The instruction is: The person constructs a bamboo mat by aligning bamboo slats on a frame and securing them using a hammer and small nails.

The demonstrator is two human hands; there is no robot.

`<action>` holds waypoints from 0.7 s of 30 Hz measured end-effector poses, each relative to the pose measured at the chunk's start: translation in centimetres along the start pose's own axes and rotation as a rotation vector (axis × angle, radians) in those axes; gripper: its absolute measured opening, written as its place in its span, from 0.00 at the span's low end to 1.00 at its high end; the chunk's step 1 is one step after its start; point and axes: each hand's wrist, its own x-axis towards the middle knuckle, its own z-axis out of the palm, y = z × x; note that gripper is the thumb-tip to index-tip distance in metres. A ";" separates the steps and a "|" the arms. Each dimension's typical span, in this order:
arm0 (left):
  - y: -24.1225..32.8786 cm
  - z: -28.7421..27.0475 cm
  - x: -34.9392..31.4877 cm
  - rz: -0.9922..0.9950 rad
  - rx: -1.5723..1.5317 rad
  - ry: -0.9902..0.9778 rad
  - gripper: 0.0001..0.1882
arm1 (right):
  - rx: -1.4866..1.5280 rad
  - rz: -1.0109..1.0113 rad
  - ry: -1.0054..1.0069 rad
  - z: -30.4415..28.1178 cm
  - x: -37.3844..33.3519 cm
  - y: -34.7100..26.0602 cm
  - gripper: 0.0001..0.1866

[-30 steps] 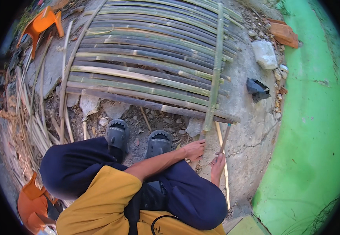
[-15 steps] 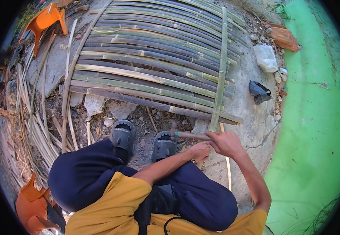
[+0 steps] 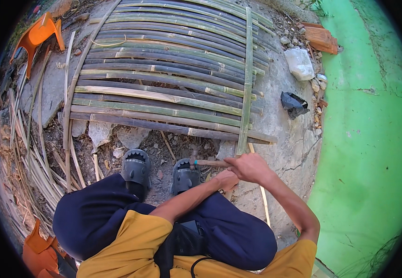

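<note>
My right hand (image 3: pixel 251 167) is closed around the wooden handle of a hammer (image 3: pixel 210 163). The hammer's head points left, over my right shoe. Just below it, my left hand (image 3: pixel 227 180) is closed at the near end of a green bamboo strip (image 3: pixel 246 106). What its fingers pinch is hidden. This strip crosses the right-hand ends of many dark and green bamboo slats (image 3: pixel 159 111), laid side by side as a panel on the ground. Another strip (image 3: pixel 73 88) crosses their left ends.
Loose split bamboo (image 3: pixel 29 153) lies heaped at the left. An orange plastic chair (image 3: pixel 36 39) stands far left. To the right are a black plastic bag (image 3: pixel 294 105), a white lump (image 3: pixel 299 64), orange tiles (image 3: pixel 320 39) and a green surface (image 3: pixel 363 139). My shoes (image 3: pixel 136 167) rest on rubble.
The view has shifted, so the panel appears farther left. The hammer head, blurred before, is sharper and slightly lower now. Both hands keep their places by the strip's near end.
</note>
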 end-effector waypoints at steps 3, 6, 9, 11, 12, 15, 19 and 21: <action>0.8 -0.7 1.7 -0.107 -0.016 -0.351 0.23 | 0.043 0.061 0.037 -1.0 -0.1 0.1 0.22; 0.1 1.3 -0.6 0.022 -0.058 0.020 0.35 | 0.035 0.107 0.092 -0.5 0.8 -2.1 0.22; 0.2 1.4 0.1 -0.052 -0.047 -0.134 0.26 | 0.065 -0.111 0.089 -0.9 1.7 -1.9 0.19; 0.5 0.7 1.0 -0.087 -0.062 -0.224 0.26 | 0.073 -0.018 0.099 -1.5 2.2 -2.3 0.21; 0.5 0.7 0.9 -0.125 -0.081 -0.312 0.26 | 0.081 0.073 0.103 -1.6 2.6 -2.8 0.22; -0.2 3.3 -1.2 0.049 -0.065 0.193 0.18 | 0.053 -0.038 0.091 -0.7 3.4 -4.1 0.22; -1.3 4.8 -0.3 -0.106 -0.045 0.025 0.13 | 0.080 -0.094 0.179 -2.1 4.1 -4.6 0.20; -1.5 4.8 -0.5 -0.048 -0.013 0.074 0.13 | 0.035 -0.032 0.141 -1.1 3.5 -5.7 0.18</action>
